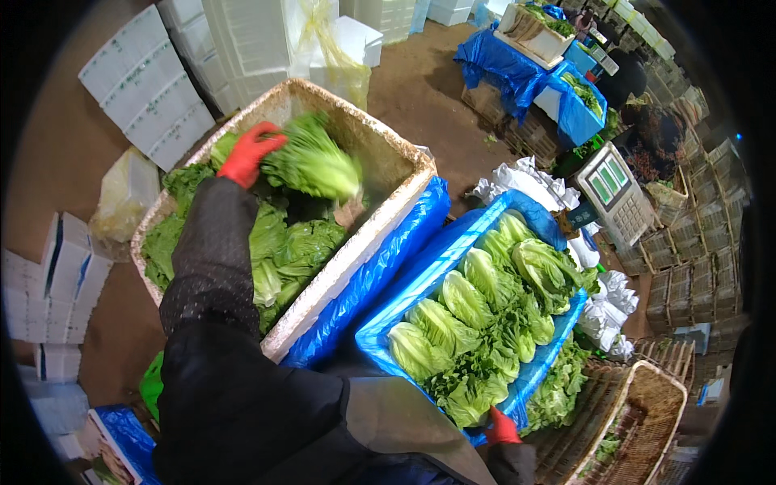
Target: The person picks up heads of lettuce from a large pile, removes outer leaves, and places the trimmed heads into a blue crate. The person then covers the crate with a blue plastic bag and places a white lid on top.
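My left hand (251, 154), in a red glove, is over the large worn foam box (388, 145) and holds a head of leafy lettuce (318, 160), slightly blurred. More green heads (273, 248) lie in that box below my forearm. To its right stands a crate lined with blue plastic film (388, 330), filled with rows of lettuce heads (467, 300). My right hand (502, 426), also red-gloved, is at the near corner of the lined crate, touching its rim or the lowest lettuce head; its fingers are partly hidden.
A digital scale display (615, 194) stands beyond the lined crate. Wicker baskets (636, 418) are at the lower right, with loose leafy heads (558, 388) beside them. White foam boxes (145, 85) are stacked at the left. A person in dark clothing (658, 142) is at the upper right.
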